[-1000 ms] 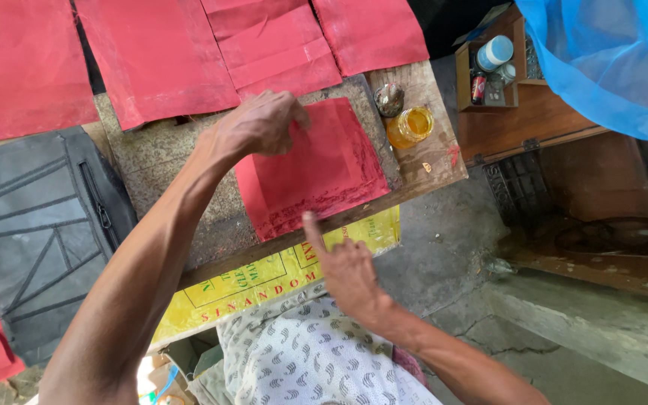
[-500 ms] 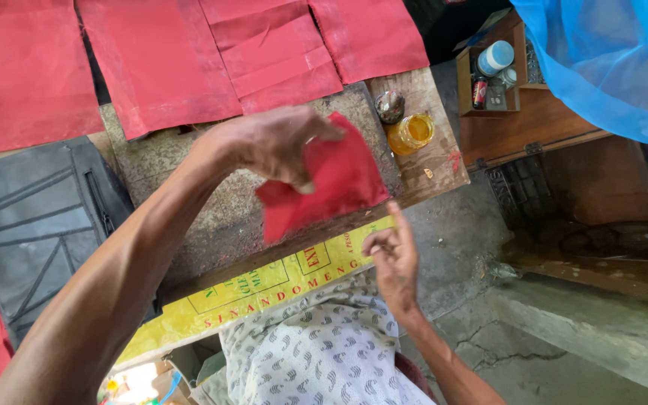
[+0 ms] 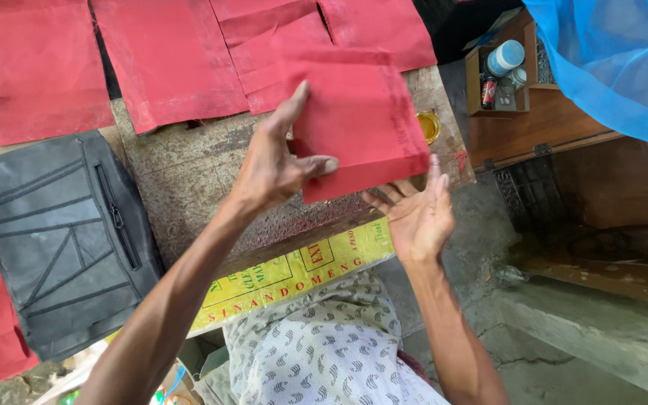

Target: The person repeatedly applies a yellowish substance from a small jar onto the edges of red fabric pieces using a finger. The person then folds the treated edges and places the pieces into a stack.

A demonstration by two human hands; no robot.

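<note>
We see a flat red rectangular piece of folded paper or cloth [image 3: 358, 120] lifted off the worn, paint-stained wooden tabletop [image 3: 189, 180] and tilted in the air above its far right part. The left hand [image 3: 275, 161] grips its left edge, thumb pressed on the near face and the other fingers stretched up behind it. The right hand [image 3: 414, 214] sits just under the lower right corner, palm up and fingers spread open, touching or almost touching the bottom edge; we cannot tell which. Behind the piece, a small jar of yellow liquid [image 3: 429, 126] peeks out on the table. Further back lie several flat red sheets [image 3: 166, 60] side by side. To the left rests a black zippered bag [image 3: 61, 232], and along the table's near edge runs a yellow printed board [image 3: 294, 274]. To the right, a wooden box [image 3: 500, 82] holds small containers beneath a blue plastic sheet [image 3: 616, 60].
</note>
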